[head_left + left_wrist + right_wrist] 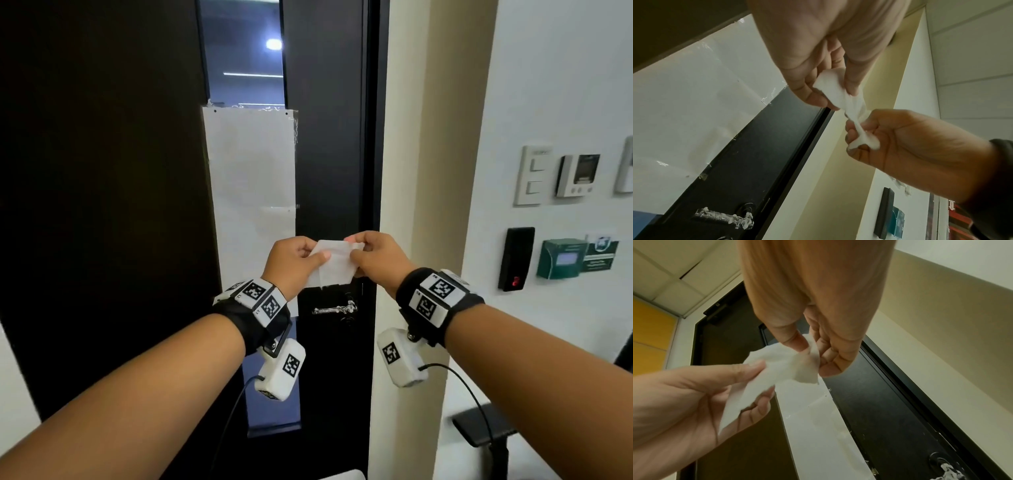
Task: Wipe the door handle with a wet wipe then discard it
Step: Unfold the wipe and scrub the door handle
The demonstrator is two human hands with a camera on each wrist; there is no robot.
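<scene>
Both hands hold a white wet wipe (331, 263) spread between them in front of the dark door. My left hand (298, 257) pinches its left edge between thumb and fingers. My right hand (371, 256) pinches its right edge. The wipe (840, 95) looks bunched from the left wrist view and partly unfolded (774, 369) from the right wrist view. The silver lever door handle (334, 309), smeared with white residue, sits on the door just below the hands; the handle (723, 218) also shows low in the left wrist view. Nothing touches the handle.
A white sheet (251, 192) is taped over the door's glass strip. The cream door frame (404, 192) stands right of the handle. The right wall carries light switches (532, 174), a black card reader (516, 258) and a green box (561, 257). A black chair part (483, 430) is low right.
</scene>
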